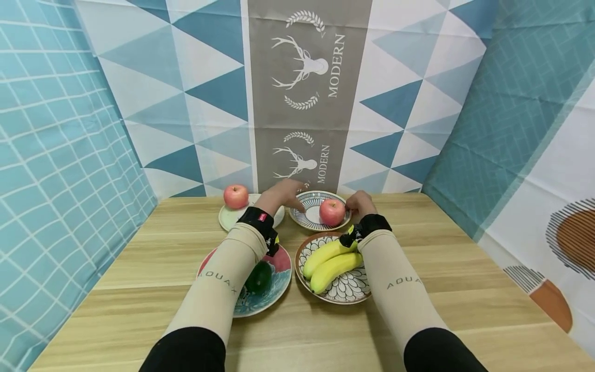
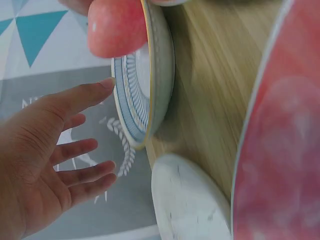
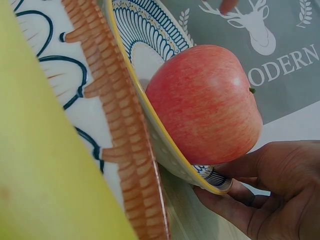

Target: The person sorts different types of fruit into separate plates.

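Observation:
A blue-patterned plate (image 1: 312,214) with a yellow edge stands at the back of the table and holds a red apple (image 1: 332,213). My right hand (image 1: 361,203) pinches its right rim between thumb and fingers, as the right wrist view shows, close beside the apple (image 3: 205,105). Over the plate's left side is my left hand (image 1: 284,193). Its fingers are spread and hold nothing. In the left wrist view, the left thumb (image 2: 85,96) comes up to the rim of the plate (image 2: 161,75); whether it touches cannot be told.
A pale plate (image 1: 226,218) with another apple (image 1: 236,196) sits at the back left, partly behind my left wrist. Nearer stand a red-and-blue plate (image 1: 274,294) with a dark green avocado-like fruit (image 1: 259,278) and a brown-rimmed plate (image 1: 346,292) with bananas (image 1: 332,269). Patterned cloth (image 1: 307,103) hangs behind.

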### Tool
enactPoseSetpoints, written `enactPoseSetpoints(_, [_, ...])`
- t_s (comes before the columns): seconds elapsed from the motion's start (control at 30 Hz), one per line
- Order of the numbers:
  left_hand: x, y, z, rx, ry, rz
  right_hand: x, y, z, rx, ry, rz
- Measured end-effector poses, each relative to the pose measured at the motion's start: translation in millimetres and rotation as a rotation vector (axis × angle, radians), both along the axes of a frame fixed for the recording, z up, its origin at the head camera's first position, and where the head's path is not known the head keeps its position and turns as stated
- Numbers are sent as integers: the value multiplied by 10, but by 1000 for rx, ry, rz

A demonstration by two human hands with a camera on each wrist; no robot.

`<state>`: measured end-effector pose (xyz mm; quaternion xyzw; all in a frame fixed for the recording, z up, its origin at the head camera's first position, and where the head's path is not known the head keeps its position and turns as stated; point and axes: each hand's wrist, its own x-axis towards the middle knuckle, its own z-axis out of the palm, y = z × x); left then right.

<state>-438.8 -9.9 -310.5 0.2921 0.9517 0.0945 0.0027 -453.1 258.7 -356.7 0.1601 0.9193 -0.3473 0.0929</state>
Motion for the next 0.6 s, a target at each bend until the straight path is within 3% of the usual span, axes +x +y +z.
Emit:
enactPoseSetpoints(0.2, [-52,-275,49,10,13,52,-18,8,2,-18,-12,-1])
enactPoseSetpoints(0.4, [-195,-610,59,19,44,73,-24,13,-14,8,-9,-4])
enactPoseSetpoints(0.6, [-251,-982,118,79,14,153,-45,-30,-15,-17,-22,-34])
